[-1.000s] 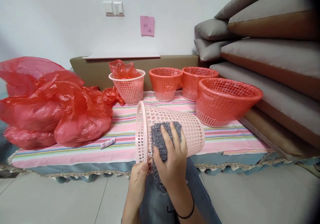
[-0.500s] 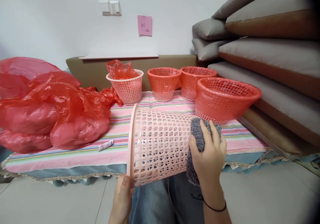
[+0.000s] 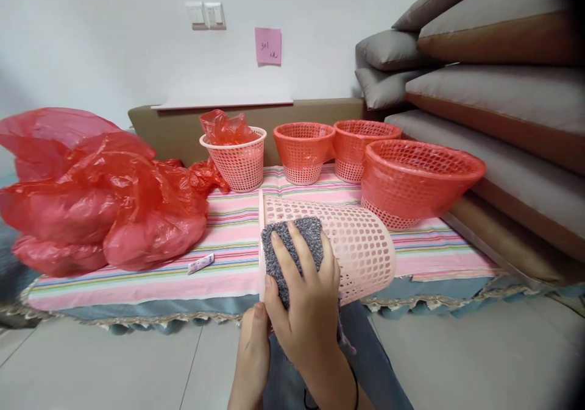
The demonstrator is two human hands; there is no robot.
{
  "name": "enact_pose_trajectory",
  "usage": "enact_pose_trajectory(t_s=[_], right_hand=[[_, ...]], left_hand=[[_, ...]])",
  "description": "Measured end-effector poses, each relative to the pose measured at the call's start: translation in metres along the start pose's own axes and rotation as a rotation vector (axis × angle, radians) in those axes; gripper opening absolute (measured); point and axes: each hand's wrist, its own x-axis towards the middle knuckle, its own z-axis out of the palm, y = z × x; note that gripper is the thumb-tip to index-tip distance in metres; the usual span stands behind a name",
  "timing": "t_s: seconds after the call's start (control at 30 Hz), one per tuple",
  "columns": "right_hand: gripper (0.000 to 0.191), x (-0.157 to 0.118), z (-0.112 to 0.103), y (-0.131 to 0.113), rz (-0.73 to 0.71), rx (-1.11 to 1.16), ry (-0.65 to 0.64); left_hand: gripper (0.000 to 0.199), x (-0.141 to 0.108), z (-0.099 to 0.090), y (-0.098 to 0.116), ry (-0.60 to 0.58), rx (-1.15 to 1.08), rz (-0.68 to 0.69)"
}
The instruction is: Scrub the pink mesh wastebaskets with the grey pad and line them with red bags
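Observation:
A pale pink plastic basket with a lattice wall lies on its side above my lap, its rim to the left and its base to the right. My left hand grips the lower part of the rim, thumb on top. My right hand presses a dark grey fluffy cloth flat on the basket wall close to the rim, fingers bent over it. Part of the cloth hangs below the hand. The hand and cloth hide the lower left of the wall.
Behind stand baskets wrapped in red plastic and one pink basket with a red bag inside. Bulging red bags lie left on the striped cloth, near a small white packet. Stacked cushions rise at right.
My right hand has slid the grey cloth leftward along the basket from the base end to the rim end. The basket and my left hand have shifted slightly right.

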Motion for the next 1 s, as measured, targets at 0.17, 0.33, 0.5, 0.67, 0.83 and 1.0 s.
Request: enact_pose_trajectory(t_s=[0.17, 0.33, 0.5, 0.67, 0.83, 1.0], right_hand=[[0.052, -0.016, -0.004, 0.008, 0.011, -0.016, -0.048], [0.051, -0.016, -0.001, 0.014, 0.017, 0.009, -0.005], [0.048, 0.02, 0.001, 0.019, 0.092, 0.048, 0.0], [0.044, 0.055, 0.001, 0.022, 0.163, 0.05, -0.043], [0.042, 0.063, -0.002, 0.03, 0.148, 0.078, -0.09], [0.041, 0.051, -0.011, 0.032, 0.13, 0.131, -0.1]], left_hand=[[0.057, 0.001, 0.016, 0.009, -0.027, 0.022, -0.004], [0.067, 0.002, 0.017, 0.008, -0.014, 0.046, -0.026], [0.069, -0.002, 0.009, -0.004, -0.114, -0.009, -0.09], [0.078, -0.014, 0.009, -0.013, -0.076, -0.098, -0.159], [0.076, -0.017, 0.007, -0.007, -0.227, -0.173, -0.142], [0.083, 0.0, 0.014, 0.03, -0.316, -0.193, 0.035]])
